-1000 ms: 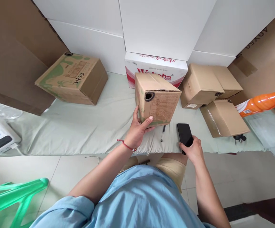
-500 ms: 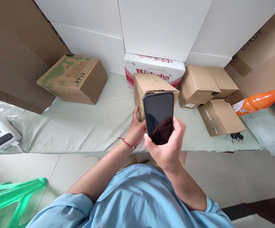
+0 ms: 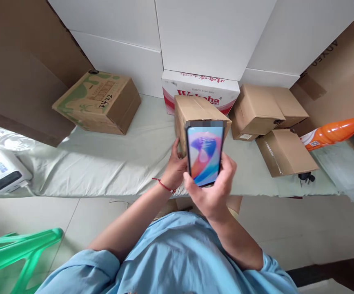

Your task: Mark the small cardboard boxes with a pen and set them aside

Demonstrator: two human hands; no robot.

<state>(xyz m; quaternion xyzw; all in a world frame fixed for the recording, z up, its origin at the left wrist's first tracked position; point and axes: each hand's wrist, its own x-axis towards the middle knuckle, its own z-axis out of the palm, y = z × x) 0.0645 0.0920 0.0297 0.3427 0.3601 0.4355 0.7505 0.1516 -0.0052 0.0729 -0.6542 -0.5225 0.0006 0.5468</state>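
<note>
A smartphone [image 3: 205, 155] is held upright in my right hand [image 3: 212, 190], fingers wrapped round its lower part; its screen is lit with a colourful picture. Behind the phone stands a brown cardboard box [image 3: 199, 108], its front largely covered by the phone. My left hand [image 3: 177, 165], with a red cord bracelet [image 3: 163, 185] at the wrist, grips the box's left front side near the bottom. Its thumb points toward the phone, and some of its fingers are hidden. A white and red carton [image 3: 201, 86] stands right behind the box.
On the cloth-covered table [image 3: 103, 163], a printed carton [image 3: 99, 100] stands left and several brown boxes [image 3: 287, 153] right. An orange bottle [image 3: 336, 132] lies beyond them, with small black-headed keys [image 3: 306, 177] near the edge. A white device [image 3: 3, 173] sits far left; a green stool [image 3: 23, 249] stands below.
The phone's screen has gone from dark to lit. Both hands keep nearly the same place, and the view has shifted slightly.
</note>
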